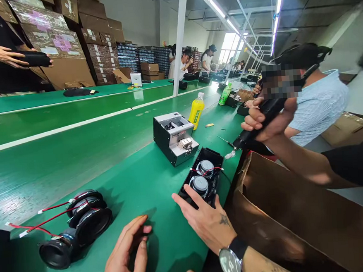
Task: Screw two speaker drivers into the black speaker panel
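Note:
A black speaker housing [214,156] with two small round drivers and red wires lies on the green table in front of me. My right hand [206,221], with a watch on its wrist, rests fingers spread against the housing's near end, fingertips touching its rim. My left hand [126,254] hovers low over the table, left of my right hand, fingers loosely curved with nothing in them. Further left, three loose black speaker drivers [82,226] with red wires lie apart from both hands.
A grey box-shaped machine [174,138] stands behind the housing, with a yellow bottle [196,110] beyond it. An open cardboard box [298,210] sits at my right. A co-worker's hands [261,124] hold a black tool above it. Other people work further along the green conveyor [58,115].

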Demonstrator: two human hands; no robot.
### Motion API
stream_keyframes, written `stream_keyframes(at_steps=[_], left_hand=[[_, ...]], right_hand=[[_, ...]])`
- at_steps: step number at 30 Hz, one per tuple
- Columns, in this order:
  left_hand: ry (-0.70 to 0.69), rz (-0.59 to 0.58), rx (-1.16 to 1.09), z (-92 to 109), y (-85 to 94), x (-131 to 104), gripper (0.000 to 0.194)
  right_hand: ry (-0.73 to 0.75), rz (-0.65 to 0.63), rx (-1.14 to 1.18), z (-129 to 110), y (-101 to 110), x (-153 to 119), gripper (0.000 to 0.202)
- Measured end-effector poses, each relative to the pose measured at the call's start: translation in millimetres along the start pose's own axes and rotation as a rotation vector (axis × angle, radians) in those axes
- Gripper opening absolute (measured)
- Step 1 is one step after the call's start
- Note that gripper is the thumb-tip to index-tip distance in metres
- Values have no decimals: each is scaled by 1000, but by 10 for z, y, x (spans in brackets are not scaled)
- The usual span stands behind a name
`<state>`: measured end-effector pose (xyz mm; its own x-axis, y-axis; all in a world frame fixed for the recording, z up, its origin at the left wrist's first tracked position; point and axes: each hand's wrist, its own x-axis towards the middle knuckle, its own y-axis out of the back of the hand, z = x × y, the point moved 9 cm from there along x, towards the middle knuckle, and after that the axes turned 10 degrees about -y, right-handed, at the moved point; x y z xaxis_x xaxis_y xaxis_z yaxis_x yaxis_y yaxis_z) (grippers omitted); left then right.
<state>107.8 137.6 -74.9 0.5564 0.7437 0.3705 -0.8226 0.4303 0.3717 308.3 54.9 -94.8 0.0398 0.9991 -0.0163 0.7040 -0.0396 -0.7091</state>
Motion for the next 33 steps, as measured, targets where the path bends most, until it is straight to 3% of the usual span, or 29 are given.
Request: stream_keyframes(at_steps=[4,8,15,28,33], left_hand=[[10,-51,-7,-84,-32,-23,40],[-4,-70,21,-143,-40,-29,39],[-122,-80,138,129,-26,31,35],[-193,-93,195,201,-44,66,33],[-213,-86,223,241,-34,63,32]], right_hand=[[20,51,-3,110,294,29,92],[53,69,-17,209,405,15,81],[51,88,-34,195,470,-62,67],[9,-34,122,108,174,-41,85],[8,-51,159,83,110,-42,80]])
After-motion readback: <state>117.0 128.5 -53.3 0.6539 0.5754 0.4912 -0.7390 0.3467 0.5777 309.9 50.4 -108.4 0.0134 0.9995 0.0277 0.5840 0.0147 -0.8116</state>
